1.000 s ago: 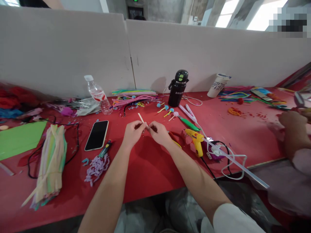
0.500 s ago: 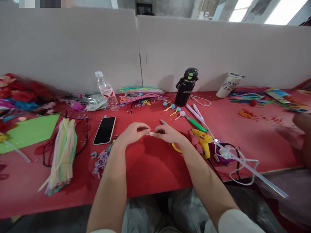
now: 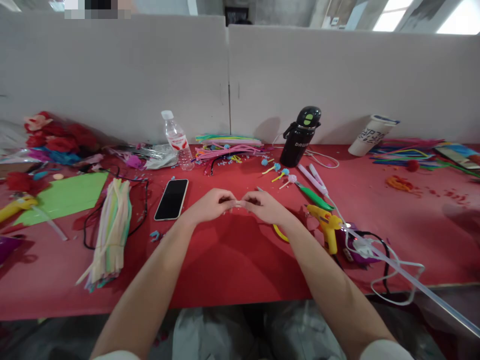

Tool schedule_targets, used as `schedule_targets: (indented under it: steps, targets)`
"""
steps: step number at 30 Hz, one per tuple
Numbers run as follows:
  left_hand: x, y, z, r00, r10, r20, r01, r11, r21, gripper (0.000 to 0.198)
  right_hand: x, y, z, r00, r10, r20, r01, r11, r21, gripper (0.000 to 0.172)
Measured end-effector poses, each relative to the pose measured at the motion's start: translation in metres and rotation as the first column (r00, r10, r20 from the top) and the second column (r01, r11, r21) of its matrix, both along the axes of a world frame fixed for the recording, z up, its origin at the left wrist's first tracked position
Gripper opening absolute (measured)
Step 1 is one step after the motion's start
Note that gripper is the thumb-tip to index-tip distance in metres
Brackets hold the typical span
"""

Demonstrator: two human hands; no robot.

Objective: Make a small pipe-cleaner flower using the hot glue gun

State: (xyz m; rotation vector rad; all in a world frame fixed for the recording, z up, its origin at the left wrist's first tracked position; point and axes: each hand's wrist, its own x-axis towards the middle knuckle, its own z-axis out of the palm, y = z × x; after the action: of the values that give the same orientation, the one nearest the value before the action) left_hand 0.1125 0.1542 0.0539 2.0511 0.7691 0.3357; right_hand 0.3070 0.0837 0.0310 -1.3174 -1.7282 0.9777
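Note:
My left hand [image 3: 210, 206] and my right hand [image 3: 265, 207] meet over the red tabletop, both closed in a pinch. Between their fingertips is a short pale strip [image 3: 238, 203], mostly covered by the fingers; I cannot make out its exact kind. Just beyond the right hand lie small pom-pom pieces on stems, among them a pink one [image 3: 292, 178] and a blue one [image 3: 277, 166]. A yellow handle loop [image 3: 280, 233] shows partly under the right wrist. The phone [image 3: 171, 199] lies left of my left hand.
To the right are a yellow glue gun [image 3: 325, 223], green-handled tool [image 3: 314, 197], pink flat iron [image 3: 313, 178] and tangled cords. Behind stand a black bottle [image 3: 298, 140] and water bottle [image 3: 179, 142]. Bundled pale chenille stems [image 3: 112, 230] lie left, near a green sheet [image 3: 71, 196].
The view has shifted, so the tabletop things appear farther right. Both hands still pinch the pale strip, with their fingertips closer together. The left forearm now covers the purple pieces.

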Motion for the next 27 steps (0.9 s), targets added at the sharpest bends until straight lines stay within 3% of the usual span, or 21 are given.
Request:
schedule_targets:
  steps: [5, 9, 14, 20, 27]
  targets:
    - [-0.008, 0.005, -0.01, 0.986, 0.128, 0.107, -0.123, 0.991, -0.05, 0.035, -0.01, 0.001, -0.002, 0.996, -0.055, 0.073, 0.039, 0.977, 0.21, 0.021]
    - [-0.008, -0.005, -0.024, 0.972, 0.202, 0.122, -0.179, 0.969, -0.172, 0.035, -0.012, -0.008, -0.014, 0.995, -0.096, 0.043, 0.075, 0.937, 0.341, 0.03]
    - [-0.008, -0.014, -0.027, 0.972, 0.196, 0.131, -0.147, 0.938, -0.314, 0.035, -0.011, -0.013, -0.021, 0.994, -0.1, 0.042, 0.078, 0.927, 0.368, 0.02]
    - [-0.01, -0.018, -0.023, 0.971, 0.191, 0.144, -0.137, 0.939, -0.317, 0.03, -0.011, -0.016, -0.024, 0.998, -0.058, 0.035, 0.041, 0.929, 0.368, 0.021]
    - [-0.009, -0.022, -0.02, 0.964, 0.215, 0.156, -0.128, 0.891, -0.435, 0.025, -0.015, -0.021, -0.02, 0.995, -0.09, 0.032, 0.071, 0.921, 0.382, 0.017]
